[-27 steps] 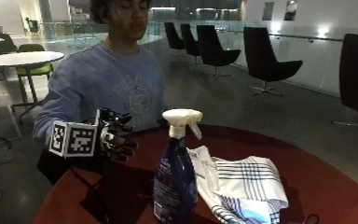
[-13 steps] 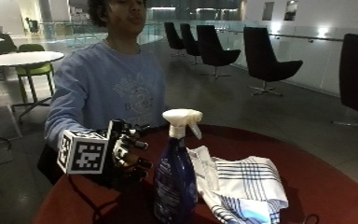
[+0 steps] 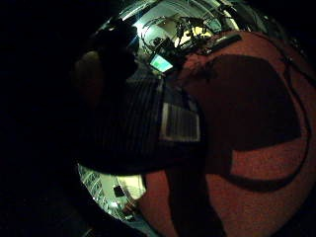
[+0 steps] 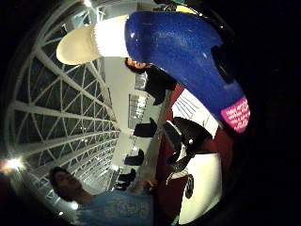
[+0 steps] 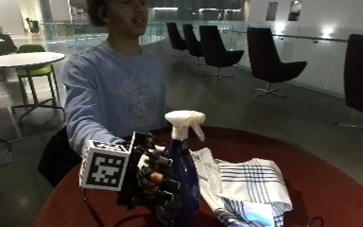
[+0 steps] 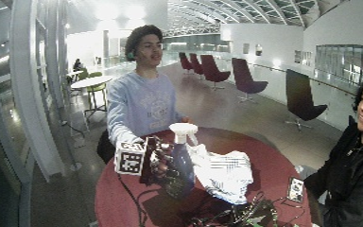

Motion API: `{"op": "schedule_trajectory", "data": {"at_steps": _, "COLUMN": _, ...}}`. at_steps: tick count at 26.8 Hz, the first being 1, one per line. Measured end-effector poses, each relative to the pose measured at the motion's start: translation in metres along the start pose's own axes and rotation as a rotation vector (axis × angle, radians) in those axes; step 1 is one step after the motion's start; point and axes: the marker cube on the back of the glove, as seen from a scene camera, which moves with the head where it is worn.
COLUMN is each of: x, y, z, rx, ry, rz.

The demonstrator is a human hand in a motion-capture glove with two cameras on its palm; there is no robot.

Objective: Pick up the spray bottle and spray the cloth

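Bench: a round red bench (image 5: 332, 189) carried the task's things, with a person in a light blue sweatshirt (image 5: 115, 101) seated behind it.
Spray bottle: the blue spray bottle (image 5: 181, 184) stood upright on the bench, its white trigger head (image 5: 183, 122) on top and its nozzle facing the cloth side.
Cloth: a white cloth with dark blue check lines (image 5: 244, 187) lay crumpled on the bench just beside the bottle, on the side away from the gloved hand.
Right hand: the black-gloved right hand (image 5: 151, 177) was against the side of the bottle's body, at mid height.
Fingers: the fingers (image 5: 162, 182) were curled toward the bottle and touched it; whether they closed fully round it could not be told.
Thumb side palm view: the bottle's blue body (image 4: 178, 52) and white collar filled much of the view, so it sat close to the palm.
Phone: a phone (image 6: 295, 190) lay near the far edge of the bench, well apart from the bottle.
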Motion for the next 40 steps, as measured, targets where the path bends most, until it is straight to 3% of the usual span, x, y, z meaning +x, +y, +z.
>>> {"op": "schedule_trajectory", "data": {"at_steps": 10, "x": 0.008, "y": -0.006, "z": 0.014, "rx": 0.166, "ry": 0.067, "rz": -0.029}}
{"op": "schedule_trajectory", "data": {"at_steps": 17, "x": 0.007, "y": -0.009, "z": 0.009, "rx": 0.162, "ry": 0.102, "rz": -0.083}}
{"op": "schedule_trajectory", "data": {"at_steps": 22, "x": -0.012, "y": -0.009, "z": -0.006, "rx": 0.065, "ry": 0.085, "rz": -0.058}}
{"op": "schedule_trajectory", "data": {"at_steps": 32, "x": -0.048, "y": 0.011, "z": -0.040, "rx": -0.321, "ry": 0.205, "rz": -0.005}}
{"op": "schedule_trajectory", "data": {"at_steps": 40, "x": -0.062, "y": 0.015, "z": -0.052, "rx": -0.464, "ry": 0.321, "rz": 0.030}}
